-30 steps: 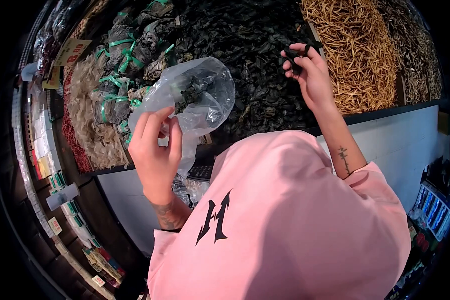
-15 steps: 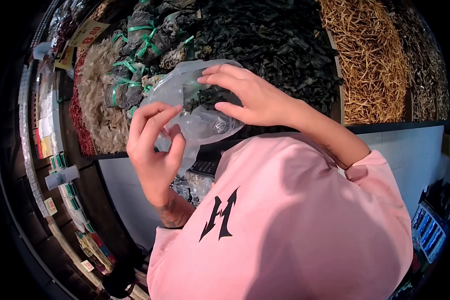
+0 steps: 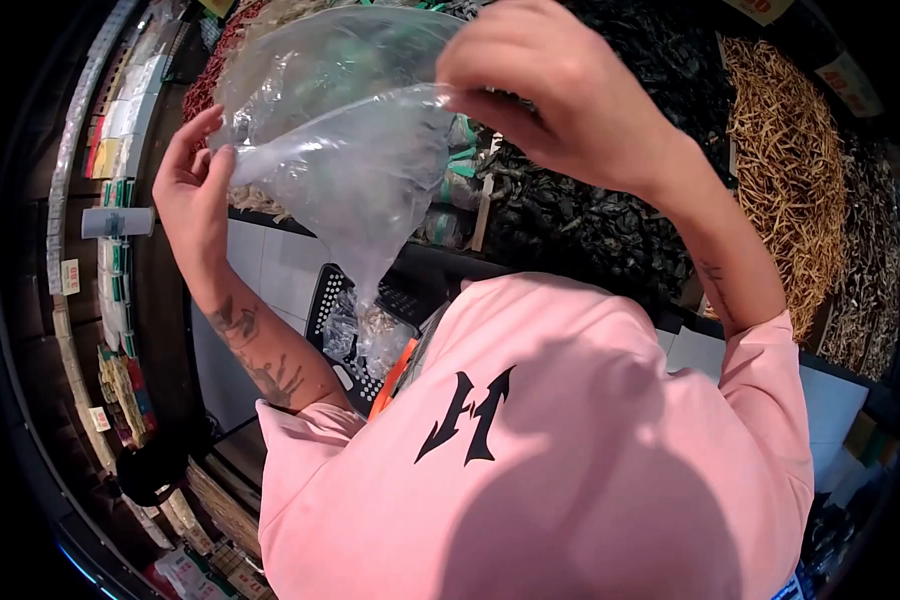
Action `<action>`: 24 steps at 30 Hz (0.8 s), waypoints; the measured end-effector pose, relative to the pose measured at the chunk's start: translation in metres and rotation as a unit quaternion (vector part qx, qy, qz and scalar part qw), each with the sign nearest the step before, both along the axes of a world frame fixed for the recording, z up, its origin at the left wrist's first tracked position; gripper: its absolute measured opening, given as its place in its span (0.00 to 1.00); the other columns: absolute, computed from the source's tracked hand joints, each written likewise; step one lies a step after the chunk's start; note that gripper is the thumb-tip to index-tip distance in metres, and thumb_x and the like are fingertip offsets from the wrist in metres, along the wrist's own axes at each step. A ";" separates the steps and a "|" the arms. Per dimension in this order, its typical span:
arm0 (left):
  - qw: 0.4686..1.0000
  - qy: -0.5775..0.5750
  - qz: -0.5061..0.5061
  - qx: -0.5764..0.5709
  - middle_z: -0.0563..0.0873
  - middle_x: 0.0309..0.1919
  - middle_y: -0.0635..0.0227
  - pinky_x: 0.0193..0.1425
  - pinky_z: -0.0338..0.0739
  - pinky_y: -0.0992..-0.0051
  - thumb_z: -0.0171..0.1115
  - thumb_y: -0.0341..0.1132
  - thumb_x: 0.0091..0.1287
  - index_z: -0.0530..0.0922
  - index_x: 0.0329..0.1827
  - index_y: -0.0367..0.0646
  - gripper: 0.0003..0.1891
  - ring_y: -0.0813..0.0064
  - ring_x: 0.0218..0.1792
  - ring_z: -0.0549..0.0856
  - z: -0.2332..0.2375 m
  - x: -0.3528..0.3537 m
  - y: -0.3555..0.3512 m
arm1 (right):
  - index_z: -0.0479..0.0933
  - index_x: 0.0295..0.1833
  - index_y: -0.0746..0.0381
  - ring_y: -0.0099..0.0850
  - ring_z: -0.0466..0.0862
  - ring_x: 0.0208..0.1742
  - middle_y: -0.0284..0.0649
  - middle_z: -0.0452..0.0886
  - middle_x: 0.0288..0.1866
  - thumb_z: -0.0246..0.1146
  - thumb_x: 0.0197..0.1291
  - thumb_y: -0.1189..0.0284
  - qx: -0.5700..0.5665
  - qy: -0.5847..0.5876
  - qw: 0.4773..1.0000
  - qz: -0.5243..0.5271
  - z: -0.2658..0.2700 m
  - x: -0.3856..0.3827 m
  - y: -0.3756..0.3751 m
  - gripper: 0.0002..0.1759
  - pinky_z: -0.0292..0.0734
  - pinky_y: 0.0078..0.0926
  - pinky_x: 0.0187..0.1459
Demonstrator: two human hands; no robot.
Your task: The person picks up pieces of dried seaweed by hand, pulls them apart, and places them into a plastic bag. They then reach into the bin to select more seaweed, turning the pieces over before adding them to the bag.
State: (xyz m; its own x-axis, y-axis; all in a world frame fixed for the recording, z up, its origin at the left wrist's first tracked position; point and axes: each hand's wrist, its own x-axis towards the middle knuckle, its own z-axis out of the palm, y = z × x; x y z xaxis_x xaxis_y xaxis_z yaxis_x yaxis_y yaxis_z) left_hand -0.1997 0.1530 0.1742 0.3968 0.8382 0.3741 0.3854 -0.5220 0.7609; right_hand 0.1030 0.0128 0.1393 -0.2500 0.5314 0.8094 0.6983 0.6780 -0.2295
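A clear plastic bag (image 3: 355, 165) hangs spread wide in front of me, its mouth up and its lower end narrowing downward. My left hand (image 3: 195, 190) pinches the bag's edge on the left between thumb and fingers. On the right, my right hand (image 3: 560, 90) grips the opposite edge, its fingers curled and partly hidden behind the back of the hand. Through the film the goods behind look blurred. Below the bag's tip, a black basket with holes (image 3: 325, 310) holds small clear plastic packages (image 3: 370, 340).
Behind the bag lie dark dried pieces (image 3: 560, 215), bundles tied with green ribbon (image 3: 460, 165), golden dried strips (image 3: 785, 170) and red dried goods (image 3: 210, 80). Shelves with packaged goods (image 3: 120, 260) run along the left. A white roll (image 3: 118, 222) sticks out there.
My hands have moved apart and upward, stretching the bag open between them. The view has shifted, and more of the black basket below now shows.
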 end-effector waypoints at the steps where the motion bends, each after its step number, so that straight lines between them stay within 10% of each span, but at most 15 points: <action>1: 0.999 -0.017 0.004 0.037 0.81 0.50 0.69 0.37 0.68 0.89 0.60 0.21 0.61 0.80 0.57 0.37 0.19 0.89 0.36 0.75 0.009 -0.006 0.010 | 0.76 0.34 0.60 0.39 0.80 0.36 0.38 0.79 0.31 0.63 0.59 0.72 0.077 0.014 0.995 0.055 0.026 -0.004 0.009 0.05 0.72 0.37 0.46; 17: 0.987 -0.015 0.049 0.153 0.84 0.52 0.66 0.50 0.74 0.83 0.59 0.27 0.66 0.81 0.59 0.42 0.18 0.82 0.47 0.80 0.113 -0.043 0.095 | 0.75 0.25 0.67 0.46 0.82 0.28 0.51 0.80 0.24 0.61 0.56 0.78 0.014 -0.041 0.992 0.115 0.090 -0.034 0.069 0.08 0.78 0.39 0.35; 24: 0.952 -0.054 0.074 0.293 0.85 0.50 0.62 0.42 0.73 0.86 0.56 0.22 0.64 0.80 0.57 0.35 0.18 0.85 0.40 0.80 0.141 -0.009 0.004 | 0.75 0.28 0.64 0.41 0.81 0.34 0.45 0.80 0.26 0.61 0.56 0.78 0.060 -0.034 0.996 0.060 0.080 -0.007 0.034 0.05 0.74 0.38 0.43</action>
